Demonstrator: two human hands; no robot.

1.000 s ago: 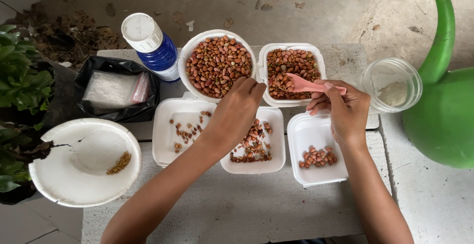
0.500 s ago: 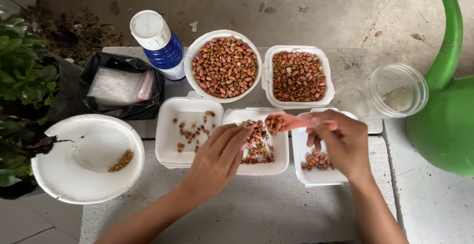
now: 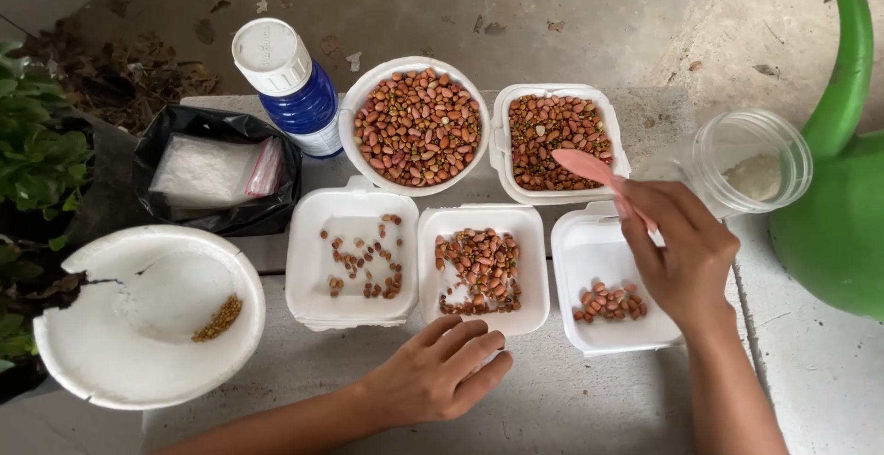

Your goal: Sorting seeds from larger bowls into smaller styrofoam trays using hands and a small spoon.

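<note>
My right hand (image 3: 683,254) holds a pink plastic spoon (image 3: 589,170) whose bowl hovers over the near edge of the square back foam tray of peanuts (image 3: 555,141). My left hand (image 3: 440,371) rests flat on the concrete slab, fingers apart, just in front of the middle foam tray (image 3: 482,269) that holds a heap of peanuts. The left foam tray (image 3: 348,262) has scattered peanuts. The right foam tray (image 3: 603,285) holds a small cluster near its front. A round white bowl (image 3: 415,125) full of peanuts stands at the back.
A blue bottle with a white cap (image 3: 288,83) stands at the back left beside a black bag holding a white packet (image 3: 210,171). A cracked white foam bowl with a few small seeds (image 3: 147,313) lies left. A clear jar (image 3: 750,162) and green watering can (image 3: 839,179) are right. Plant leaves (image 3: 37,160) crowd the left edge.
My left hand drew back from the round bowl, past the middle tray, down onto the slab. My right hand carried the spoon from the square tray to the middle tray, then back toward the square tray.
</note>
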